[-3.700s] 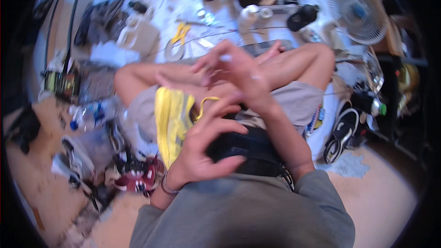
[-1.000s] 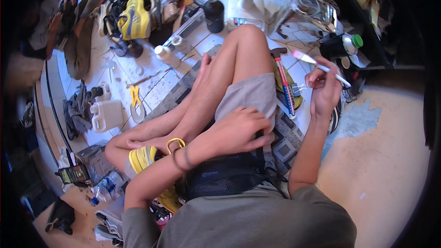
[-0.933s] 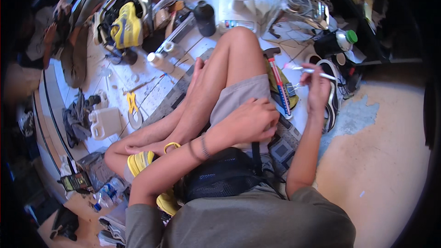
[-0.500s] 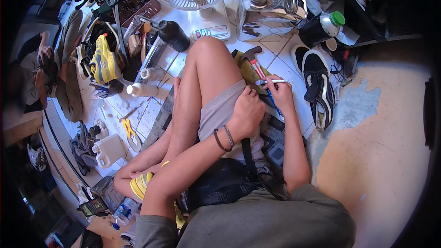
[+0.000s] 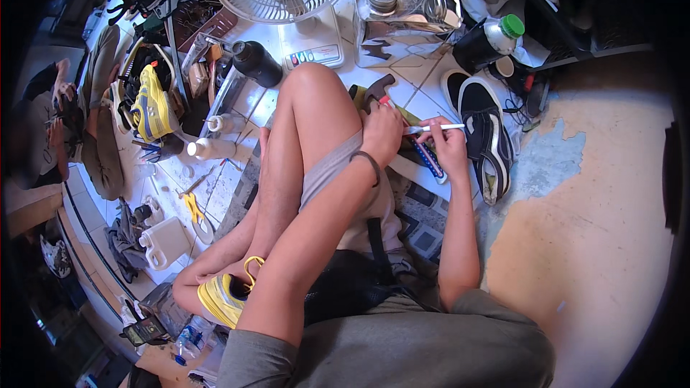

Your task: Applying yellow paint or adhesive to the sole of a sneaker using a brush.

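My right hand [image 5: 444, 145] pinches a white-handled brush [image 5: 443, 127] near my right knee. Close on its left, my left hand [image 5: 384, 128] has curled fingers at the brush's tip end; what they hold is hidden. Under both hands lie an olive-yellow item [image 5: 361, 98] and a hammer [image 5: 431, 162] with a dark head and red and blue handle. A black-and-white slip-on shoe [image 5: 489, 136] stands right of my right hand. In my lap a yellow shoe [image 5: 221, 300] sits behind my left forearm.
A white fan [image 5: 313, 36], metal can [image 5: 402, 25], black bottle [image 5: 255, 65] and green-capped bottle [image 5: 489, 43] stand ahead. Tools, white bottles [image 5: 212, 148], a jug [image 5: 164, 243] and another yellow shoe [image 5: 153, 100] lie leftward. At far left a person [image 5: 50, 122] shows, possibly reflected.
My view has swung rightward. The brush, raised earlier in my right hand, is now low beside my left hand, which has moved forward over the olive-yellow item and hammer.
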The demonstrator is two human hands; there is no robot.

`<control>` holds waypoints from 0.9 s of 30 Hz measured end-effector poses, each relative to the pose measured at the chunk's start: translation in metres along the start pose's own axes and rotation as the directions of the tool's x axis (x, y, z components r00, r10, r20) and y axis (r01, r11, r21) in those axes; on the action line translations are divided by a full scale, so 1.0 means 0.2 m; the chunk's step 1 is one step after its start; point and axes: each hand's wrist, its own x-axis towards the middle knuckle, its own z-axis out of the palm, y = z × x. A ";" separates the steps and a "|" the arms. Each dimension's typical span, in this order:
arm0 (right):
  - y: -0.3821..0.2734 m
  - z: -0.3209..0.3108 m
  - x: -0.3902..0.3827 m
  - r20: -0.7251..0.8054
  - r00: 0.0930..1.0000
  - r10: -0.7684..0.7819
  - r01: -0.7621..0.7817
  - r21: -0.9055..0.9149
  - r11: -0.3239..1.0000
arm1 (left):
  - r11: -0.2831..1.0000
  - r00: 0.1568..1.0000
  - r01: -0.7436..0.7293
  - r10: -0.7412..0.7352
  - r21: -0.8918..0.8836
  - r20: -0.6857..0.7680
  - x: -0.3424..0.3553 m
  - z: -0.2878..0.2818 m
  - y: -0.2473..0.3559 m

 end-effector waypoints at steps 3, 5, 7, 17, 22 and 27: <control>0.00 0.02 0.00 -0.039 0.997 0.065 -0.068 -0.110 0.992 | 0.936 0.974 0.128 -0.056 -0.327 0.221 0.11 -0.01 -0.12; 0.03 -0.04 0.01 -0.027 0.995 0.095 -0.097 -0.056 0.994 | 0.864 0.943 0.191 -0.031 -0.465 0.331 0.15 -0.04 -0.13; 0.03 -0.08 0.01 0.038 0.996 0.081 -0.084 0.075 0.994 | 0.819 0.933 0.208 -0.003 -0.535 0.359 0.18 -0.05 -0.12; 0.01 -0.01 0.00 0.019 0.999 0.045 -0.044 -0.059 0.997 | 0.765 0.918 0.237 0.026 -0.599 0.395 0.19 0.00 -0.13; 0.06 -0.03 0.00 0.054 0.998 0.045 -0.044 -0.007 0.999 | 0.824 0.852 0.164 0.159 -0.542 0.499 0.20 0.03 -0.14; 0.07 -0.04 -0.02 0.062 0.984 0.166 -0.169 0.047 0.984 | 0.804 0.773 0.072 0.329 -0.590 0.542 0.19 0.01 -0.15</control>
